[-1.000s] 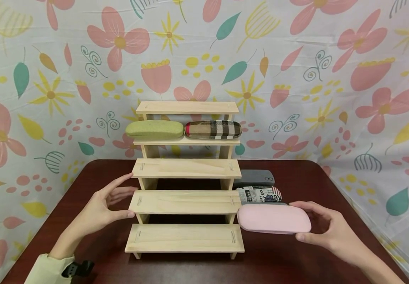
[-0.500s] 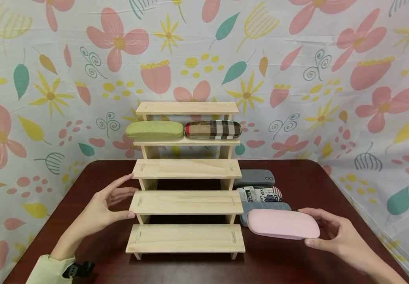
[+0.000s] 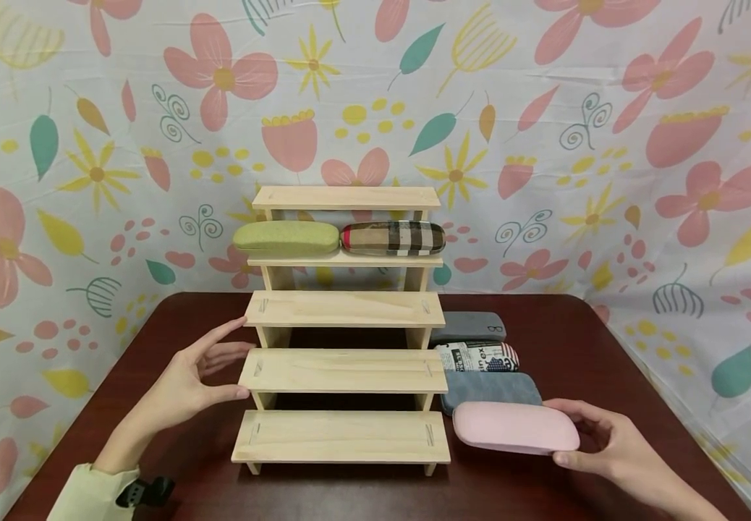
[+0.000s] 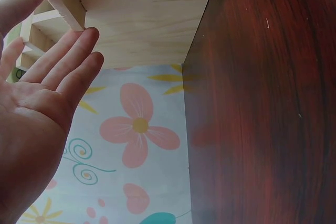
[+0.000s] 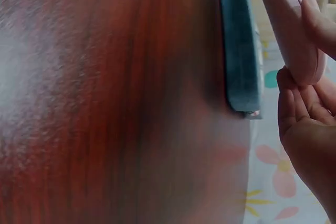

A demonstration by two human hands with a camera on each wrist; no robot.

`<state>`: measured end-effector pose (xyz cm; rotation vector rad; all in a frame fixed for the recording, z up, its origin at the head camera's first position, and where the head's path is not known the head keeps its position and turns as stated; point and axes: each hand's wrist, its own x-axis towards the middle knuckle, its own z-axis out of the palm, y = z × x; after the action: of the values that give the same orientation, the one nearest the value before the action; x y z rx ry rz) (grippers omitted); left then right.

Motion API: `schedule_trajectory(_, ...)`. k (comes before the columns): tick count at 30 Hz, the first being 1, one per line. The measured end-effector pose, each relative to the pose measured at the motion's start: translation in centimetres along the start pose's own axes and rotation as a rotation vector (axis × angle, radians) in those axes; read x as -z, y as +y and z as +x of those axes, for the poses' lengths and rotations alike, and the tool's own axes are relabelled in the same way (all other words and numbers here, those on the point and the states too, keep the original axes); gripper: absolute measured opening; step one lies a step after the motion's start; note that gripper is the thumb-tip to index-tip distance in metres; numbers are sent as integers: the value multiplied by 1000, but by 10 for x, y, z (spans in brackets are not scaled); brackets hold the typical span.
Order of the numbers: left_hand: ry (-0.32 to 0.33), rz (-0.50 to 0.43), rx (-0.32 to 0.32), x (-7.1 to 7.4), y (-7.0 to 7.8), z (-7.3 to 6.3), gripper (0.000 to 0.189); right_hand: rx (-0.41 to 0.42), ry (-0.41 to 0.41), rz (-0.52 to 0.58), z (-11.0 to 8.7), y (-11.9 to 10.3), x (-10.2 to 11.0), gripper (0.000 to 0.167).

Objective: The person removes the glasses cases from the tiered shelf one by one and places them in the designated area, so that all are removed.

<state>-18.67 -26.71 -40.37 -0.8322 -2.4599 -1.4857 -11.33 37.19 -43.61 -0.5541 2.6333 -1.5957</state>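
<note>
In the head view my right hand (image 3: pixel 616 449) holds a pink glasses case (image 3: pixel 515 427) by its right end, thumb in front and fingers behind. The right wrist view shows the same pink case (image 5: pixel 291 27) raised off the tabletop. At the left end of a stepped wooden rack (image 3: pixel 343 438), my left hand (image 3: pixel 187 383) touches its edges with extended fingers and thumb. Close up, the left fingertips (image 4: pixel 90 35) meet a board's edge. A green glasses case (image 3: pixel 286 239) and a plaid glasses case (image 3: pixel 393 239) lie side by side on the rack's second-highest step.
Right of the rack, a blue case (image 3: pixel 491 391), a printed case (image 3: pixel 478 357) and a grey case (image 3: pixel 469 326) lie in a row on the dark red table (image 3: pixel 545 322). A flowered cloth (image 3: pixel 375 87) hangs behind.
The pink case and my right hand have moved down, away from beside the rack's lower steps, uncovering more of the blue case. My left hand stays at the rack.
</note>
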Motion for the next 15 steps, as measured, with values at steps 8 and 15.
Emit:
schedule_trajectory(8,-1,-10,0,1,0,1,100,-23,-34,-11,3,11,-7,61)
schedule_trajectory(15,-2,-1,6,1,0,0,101,-55,-79,19,4,17,-8,61)
